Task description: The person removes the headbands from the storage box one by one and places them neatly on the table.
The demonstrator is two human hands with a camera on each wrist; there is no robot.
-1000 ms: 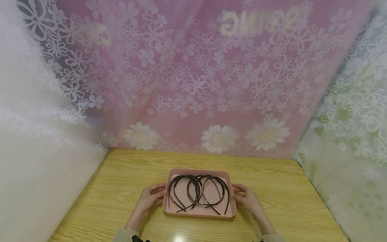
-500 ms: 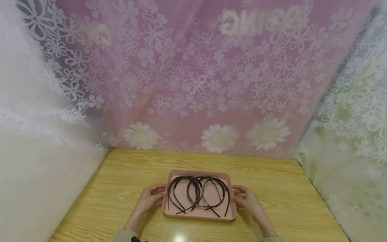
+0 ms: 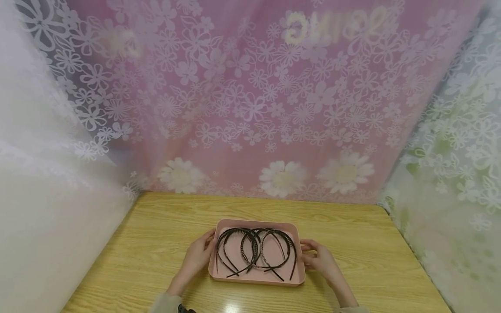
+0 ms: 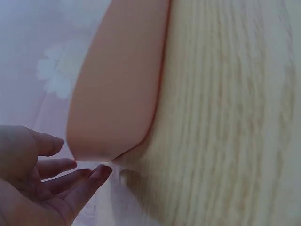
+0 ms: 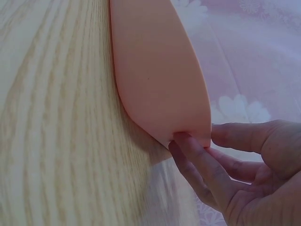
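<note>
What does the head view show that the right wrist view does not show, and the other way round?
Only the head view shows the black headbands lying inside the pink tray, the left hand at the tray's left side, and the flowered curtains all round the table. Only the right wrist view shows, from close by, the fingertips touching the tray's outer wall near its edge. Both views share the pink tray, the right hand, the wooden table and some flowered curtain.
</note>
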